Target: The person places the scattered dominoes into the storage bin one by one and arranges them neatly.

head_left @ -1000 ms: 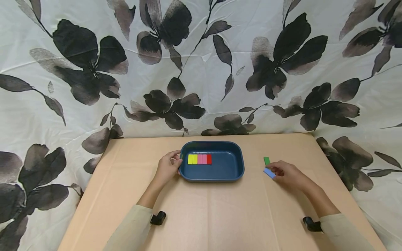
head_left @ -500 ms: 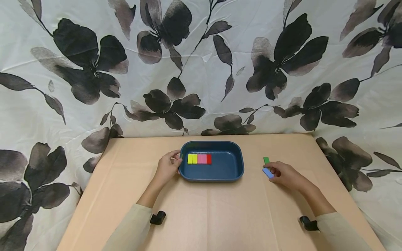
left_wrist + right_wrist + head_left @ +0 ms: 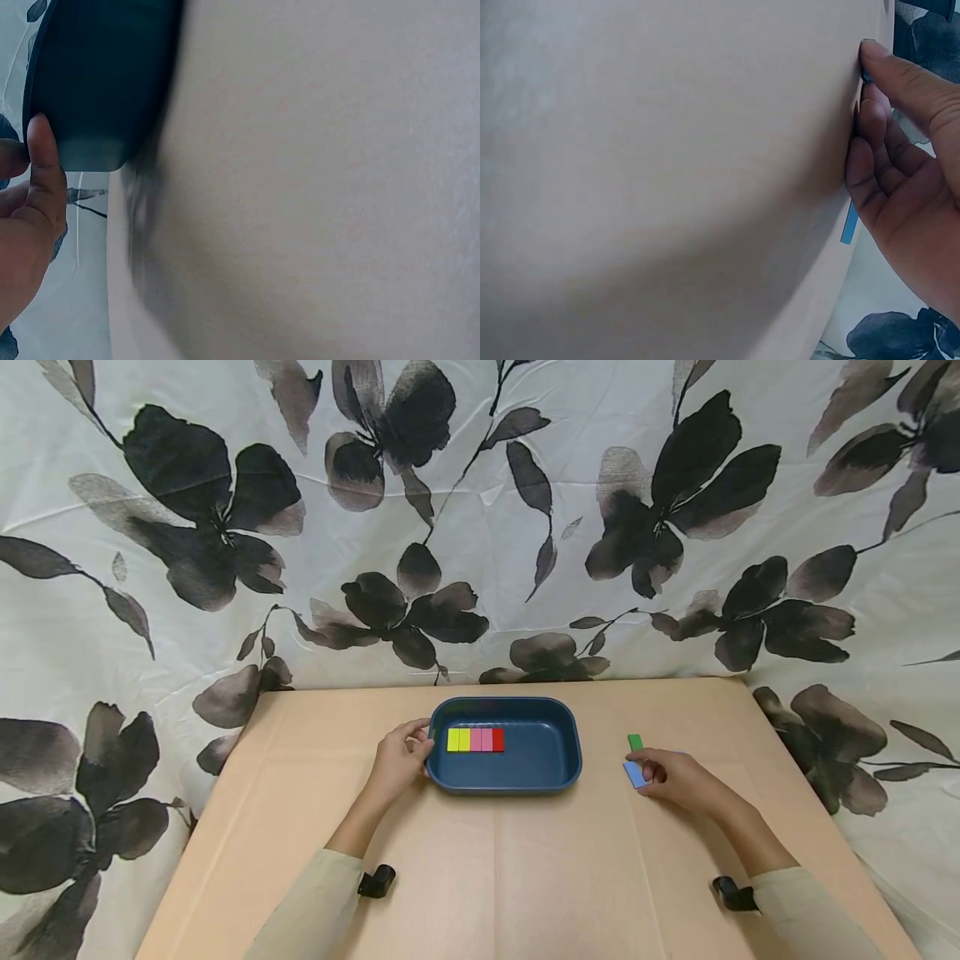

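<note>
A dark blue tray [image 3: 525,774] stands near the table's back edge. My left hand [image 3: 401,758] grips its left rim, with the thumb on the wall in the left wrist view. Inside the tray, yellow tiles [image 3: 459,740], pink tiles [image 3: 482,740] and a red tile [image 3: 498,740] form one row. To the right of the tray, my right hand [image 3: 678,778] pinches a blue tile [image 3: 634,774] between thumb and fingers, close over the table. Just beyond those fingertips lies a green tile [image 3: 635,742]. Another blue tile [image 3: 849,223] lies behind the hand, mostly hidden by it.
The table [image 3: 495,877] has a light wood-coloured top. A white cloth [image 3: 525,568] with dark flowers hangs behind and beside it. Black wrist cameras sit on the left cuff [image 3: 307,914] and the right cuff [image 3: 813,914].
My right hand has moved slightly left with the blue tile, which has turned a little. A bit of another blue tile now shows behind that hand. The left hand stays on the tray.
</note>
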Tool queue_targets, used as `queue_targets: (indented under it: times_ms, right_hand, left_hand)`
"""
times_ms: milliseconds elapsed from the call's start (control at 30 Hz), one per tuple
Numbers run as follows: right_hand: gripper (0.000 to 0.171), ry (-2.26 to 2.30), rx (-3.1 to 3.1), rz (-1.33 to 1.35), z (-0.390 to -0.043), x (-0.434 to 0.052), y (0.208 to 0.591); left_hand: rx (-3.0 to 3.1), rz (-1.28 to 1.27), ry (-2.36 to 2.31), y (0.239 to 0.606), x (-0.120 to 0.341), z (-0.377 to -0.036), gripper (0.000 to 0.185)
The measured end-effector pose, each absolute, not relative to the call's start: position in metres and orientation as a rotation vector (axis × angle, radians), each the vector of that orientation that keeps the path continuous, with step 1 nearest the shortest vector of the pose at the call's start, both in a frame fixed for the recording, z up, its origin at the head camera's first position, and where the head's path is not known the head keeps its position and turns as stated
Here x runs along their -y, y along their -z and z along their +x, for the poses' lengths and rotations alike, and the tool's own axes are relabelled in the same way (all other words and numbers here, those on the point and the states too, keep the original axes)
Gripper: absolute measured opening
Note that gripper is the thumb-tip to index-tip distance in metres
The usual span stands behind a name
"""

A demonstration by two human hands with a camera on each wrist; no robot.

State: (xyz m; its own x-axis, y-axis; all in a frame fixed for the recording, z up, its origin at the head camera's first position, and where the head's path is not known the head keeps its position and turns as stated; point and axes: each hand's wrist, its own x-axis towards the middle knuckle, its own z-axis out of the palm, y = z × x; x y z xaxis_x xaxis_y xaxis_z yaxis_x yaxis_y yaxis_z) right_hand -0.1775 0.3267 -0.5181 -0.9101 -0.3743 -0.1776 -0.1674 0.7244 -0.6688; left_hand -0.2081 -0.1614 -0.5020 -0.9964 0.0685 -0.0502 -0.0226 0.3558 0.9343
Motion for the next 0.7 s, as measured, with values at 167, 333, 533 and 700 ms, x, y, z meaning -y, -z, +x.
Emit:
queue_targets:
  times_ms: [167, 333, 533, 700]
  right_hand:
    - [0.045, 0.945, -2.696, -0.426, -0.175, -0.324, 0.518]
    - [0.045, 0.963, -2.746, -0.383, -0.172, -0.319, 0.517]
    - [0.047, 0.967, -2.817, -0.365, -0.173, -0.311, 0.512]
    - [0.045, 0.965, -2.877, -0.396, -0.180, -0.300, 0.505]
  left_hand:
    - [-2.516, 0.054, -1.742, 0.502, 0.162, -0.208, 0.040]
    - [-2.515, 0.059, -1.748, 0.502, 0.163, -0.207, 0.040]
    - [-2.508, 0.050, -1.736, 0.503, 0.162, -0.208, 0.042]
    - [-2.498, 0.036, -1.736, 0.502, 0.162, -0.208, 0.042]
